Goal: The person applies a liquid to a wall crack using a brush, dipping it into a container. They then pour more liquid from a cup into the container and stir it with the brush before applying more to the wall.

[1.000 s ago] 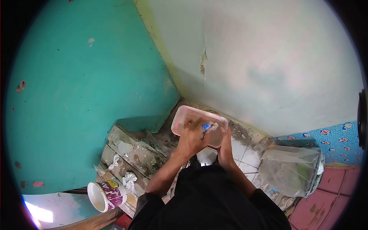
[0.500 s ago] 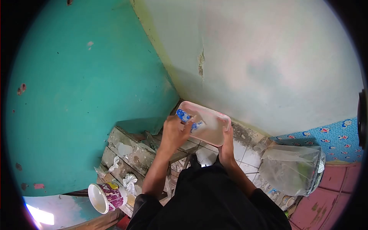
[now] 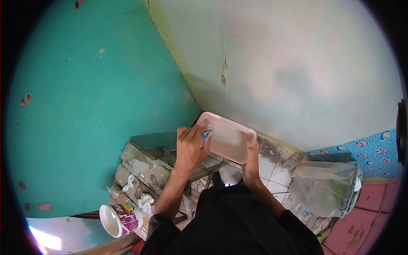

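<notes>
My right hand (image 3: 251, 159) grips the near right end of a shallow pink plastic tray (image 3: 229, 120), its thumb over the rim. The tray is tilted and has a whitish, wet-looking layer inside. My left hand (image 3: 191, 146) is at the tray's left end, fingers closed around a blue-handled tool (image 3: 205, 135). Only the tool's blue end shows; the rest is hidden by the hand, so I cannot tell its kind.
A teal wall (image 3: 106, 93) and a whitish wall (image 3: 297, 51) with a crack meet behind the tray. At left, a worn wooden bench (image 3: 131, 172) holds a paint bucket (image 3: 129, 219) and crumpled plastic (image 3: 145, 203). A plastic-covered container (image 3: 325, 187) stands right on the tiled floor (image 3: 264, 168).
My left hand has turned and shifted slightly left, bringing the blue-handled tool from over the tray's middle to its left end. My right hand and the tray stay nearly in place.
</notes>
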A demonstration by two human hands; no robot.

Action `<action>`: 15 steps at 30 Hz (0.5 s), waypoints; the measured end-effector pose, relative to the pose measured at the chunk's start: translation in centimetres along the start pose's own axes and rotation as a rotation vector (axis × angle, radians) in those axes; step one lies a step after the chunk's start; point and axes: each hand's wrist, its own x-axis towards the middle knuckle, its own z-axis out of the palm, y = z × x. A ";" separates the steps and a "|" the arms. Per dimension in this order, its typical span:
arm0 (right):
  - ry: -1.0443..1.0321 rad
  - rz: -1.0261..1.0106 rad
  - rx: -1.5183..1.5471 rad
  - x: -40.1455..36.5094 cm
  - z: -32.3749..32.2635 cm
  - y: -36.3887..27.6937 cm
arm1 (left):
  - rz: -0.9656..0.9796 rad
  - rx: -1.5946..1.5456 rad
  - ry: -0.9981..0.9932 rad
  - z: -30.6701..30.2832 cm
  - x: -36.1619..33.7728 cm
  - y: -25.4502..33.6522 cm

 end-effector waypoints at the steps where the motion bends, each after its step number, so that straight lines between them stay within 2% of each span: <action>1: 0.017 0.006 0.021 -0.1 0.1 -0.2 | -0.036 0.014 0.011 0.3 -0.4 0.4; 5: 0.012 -0.057 -0.023 -0.4 0.1 -0.1 | -0.168 0.019 0.054 1.5 -1.5 2.0; 9: 0.034 0.046 -0.013 -0.7 0.7 -0.6 | -0.177 -0.056 0.054 2.8 -1.6 3.6; 12: 0.043 0.078 -0.007 -0.6 0.8 -0.7 | -0.239 -0.223 0.049 3.4 -1.4 4.2; 15: 0.045 0.084 0.027 -0.5 0.5 -0.2 | -0.332 -0.243 0.083 3.3 -1.1 3.2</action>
